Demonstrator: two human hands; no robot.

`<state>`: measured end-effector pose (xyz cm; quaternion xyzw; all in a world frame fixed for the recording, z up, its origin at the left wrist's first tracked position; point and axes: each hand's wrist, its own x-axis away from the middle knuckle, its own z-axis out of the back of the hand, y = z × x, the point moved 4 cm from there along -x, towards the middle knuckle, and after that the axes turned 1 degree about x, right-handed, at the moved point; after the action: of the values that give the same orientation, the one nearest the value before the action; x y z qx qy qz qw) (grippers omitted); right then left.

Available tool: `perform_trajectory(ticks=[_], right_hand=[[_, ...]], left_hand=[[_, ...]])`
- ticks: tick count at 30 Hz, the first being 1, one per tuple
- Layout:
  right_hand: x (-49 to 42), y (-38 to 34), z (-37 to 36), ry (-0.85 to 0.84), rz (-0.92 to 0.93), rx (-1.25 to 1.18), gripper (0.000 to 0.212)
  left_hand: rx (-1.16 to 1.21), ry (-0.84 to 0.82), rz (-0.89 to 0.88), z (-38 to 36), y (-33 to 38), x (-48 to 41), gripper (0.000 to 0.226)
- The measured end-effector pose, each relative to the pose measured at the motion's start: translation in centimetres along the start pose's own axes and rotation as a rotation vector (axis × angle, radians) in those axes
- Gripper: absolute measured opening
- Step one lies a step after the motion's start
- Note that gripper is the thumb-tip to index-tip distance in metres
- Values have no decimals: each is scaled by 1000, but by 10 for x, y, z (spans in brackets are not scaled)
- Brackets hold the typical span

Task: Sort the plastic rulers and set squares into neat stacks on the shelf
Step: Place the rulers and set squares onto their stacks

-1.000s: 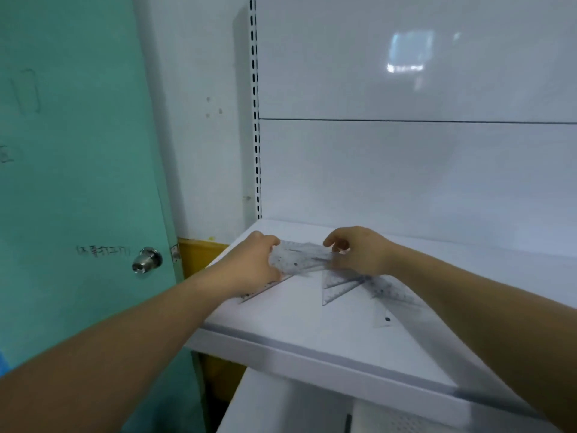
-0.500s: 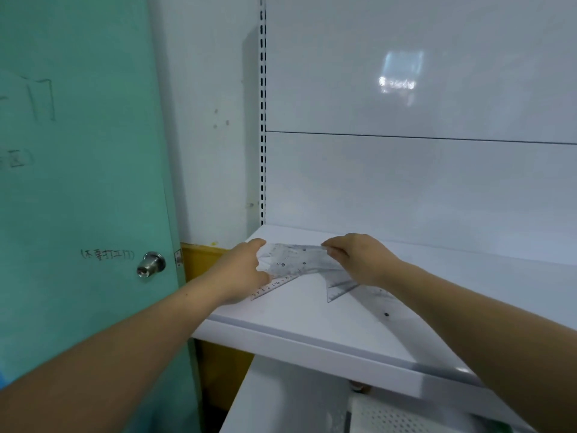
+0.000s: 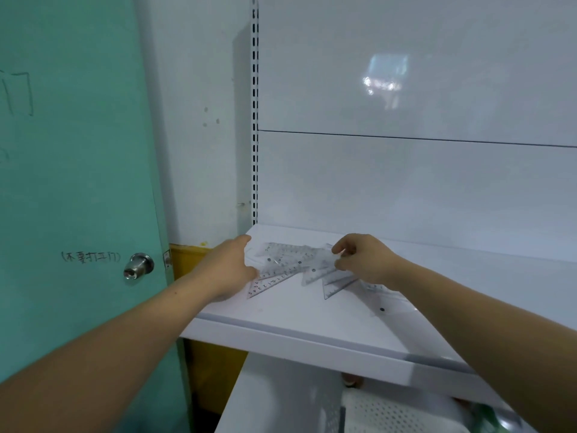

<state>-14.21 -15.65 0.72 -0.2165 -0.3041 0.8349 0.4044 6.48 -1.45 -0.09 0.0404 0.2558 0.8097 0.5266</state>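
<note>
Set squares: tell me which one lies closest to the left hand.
The leftmost set square, with dark numerals along its edge, right by the left hand; the other set squares lie nearer the right hand.

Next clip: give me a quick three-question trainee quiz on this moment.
1. True or false: the clear rulers and set squares already lie in neat stacks on the shelf.
2. What stands left of the shelf? A) green door B) window C) sink
3. Which hand has curled fingers pinching the pile's right end?
Key: 1 false, they overlap in a loose pile; 2 A; 3 the right hand.
</note>
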Motion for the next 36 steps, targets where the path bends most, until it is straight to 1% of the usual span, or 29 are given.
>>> perform_trajectory(ticks=[2,3,7,11,13,16,21,24,27,33,36], right_hand=[[1,2,2,19,-52,-19,32],[2,3,3,36,-73,-11,33],[8,5,6,97,-100,60,15],[17,5,11,193,-81,164,17],[22,6,16,259,-83,103,19],[35,10,28,299,-114,76,33],[71,30,50,227,-161,133,51],[102,46,75,257,-155,251,57],[138,68,106,308,-186,332,60],[251,142,193,450,-263,438,60],[319,184,239,514,-336,498,60]], left_hand=[[43,9,-25,1,3,0,73],[53,7,-36,0,5,0,74],[58,-34,-82,-7,13,2,74],[59,-68,-137,-14,20,2,73],[69,-76,-162,-16,26,2,72],[124,-92,-184,-21,38,2,72],[237,-77,-217,-33,77,11,67],[246,-98,-263,-47,112,21,67],[250,-144,-333,-63,154,35,65],[276,-245,-492,-115,280,93,69],[291,-289,-541,-147,348,128,69]])
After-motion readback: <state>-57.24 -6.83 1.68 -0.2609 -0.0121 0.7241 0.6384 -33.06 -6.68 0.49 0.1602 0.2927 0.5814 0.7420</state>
